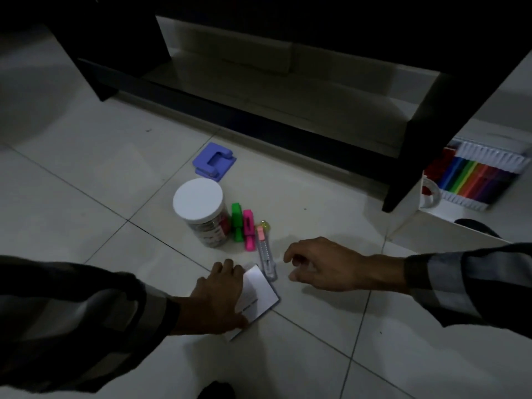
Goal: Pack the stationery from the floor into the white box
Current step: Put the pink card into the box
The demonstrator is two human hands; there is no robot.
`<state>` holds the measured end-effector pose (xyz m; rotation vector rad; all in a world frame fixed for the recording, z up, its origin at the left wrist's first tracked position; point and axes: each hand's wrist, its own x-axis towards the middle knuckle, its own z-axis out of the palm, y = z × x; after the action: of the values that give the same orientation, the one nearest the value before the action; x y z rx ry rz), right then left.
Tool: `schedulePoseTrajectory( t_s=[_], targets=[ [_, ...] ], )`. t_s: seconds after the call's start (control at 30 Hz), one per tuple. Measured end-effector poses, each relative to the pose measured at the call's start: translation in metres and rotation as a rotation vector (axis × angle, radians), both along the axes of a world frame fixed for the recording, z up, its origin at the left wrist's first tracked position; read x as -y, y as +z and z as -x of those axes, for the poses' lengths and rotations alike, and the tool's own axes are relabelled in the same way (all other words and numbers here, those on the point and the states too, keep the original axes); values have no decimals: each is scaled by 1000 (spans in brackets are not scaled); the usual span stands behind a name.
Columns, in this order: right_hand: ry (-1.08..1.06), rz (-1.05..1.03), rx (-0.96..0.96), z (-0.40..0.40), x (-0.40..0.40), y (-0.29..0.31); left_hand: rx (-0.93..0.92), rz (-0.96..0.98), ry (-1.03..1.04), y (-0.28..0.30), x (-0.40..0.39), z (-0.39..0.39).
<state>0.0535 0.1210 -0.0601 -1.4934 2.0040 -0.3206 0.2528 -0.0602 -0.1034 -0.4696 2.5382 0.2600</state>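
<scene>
On the tiled floor lie a purple hole punch (214, 161), a jar with a white lid (198, 200), a green stapler (237, 222), a pink stapler (248, 230) and a clear utility knife (267, 254) with a pink slider. My left hand (220, 298) rests on a small white notepad (260, 293), fingers curled at its edges. My right hand (322, 264) hovers just right of the knife, fingers loosely curled, holding nothing. The white box (449, 226) stands at the right and holds a pack of coloured markers (472, 177).
A dark table frame (417, 145) stands over the floor behind the items, one leg right beside the white box. A white mug (430, 194) sits in the box. The room is dim. Pale tiles surround the items.
</scene>
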Motion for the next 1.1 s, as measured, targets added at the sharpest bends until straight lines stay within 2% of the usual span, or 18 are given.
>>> schedulePoseTrajectory(
  t_s=[0.17, 0.3, 0.37, 0.47, 0.57, 0.67, 0.77, 0.83, 0.93, 1.1],
  targets=[
    [-89, -11, 74, -5, -8, -8, 5, -224, 214, -11, -1, 4],
    [-240, -21, 236, -5, -23, -7, -104, -345, 125, 10, 5, 19],
    [-337, -27, 316, -3, -33, -3, -182, -467, 76, 30, 0, 30],
    [-578, -44, 597, 3, -46, 12, -349, -601, 49, 60, -12, 47],
    [-739, -139, 801, 20, -60, 32, -538, -525, -152, 85, -25, 69],
    [-732, -209, 919, 42, -81, 57, -716, -439, -328, 106, -42, 92],
    [-738, -173, 921, 62, -106, 81, -869, -339, -558, 120, -64, 119],
    [-817, -138, 937, 72, -125, 91, -963, -265, -685, 129, -78, 136],
    [-949, -66, 1008, 82, -153, 102, -1061, -230, -824, 142, -100, 161],
    [-1044, 98, 961, 98, -187, 124, -1199, -206, -985, 156, -141, 196]
  ],
)
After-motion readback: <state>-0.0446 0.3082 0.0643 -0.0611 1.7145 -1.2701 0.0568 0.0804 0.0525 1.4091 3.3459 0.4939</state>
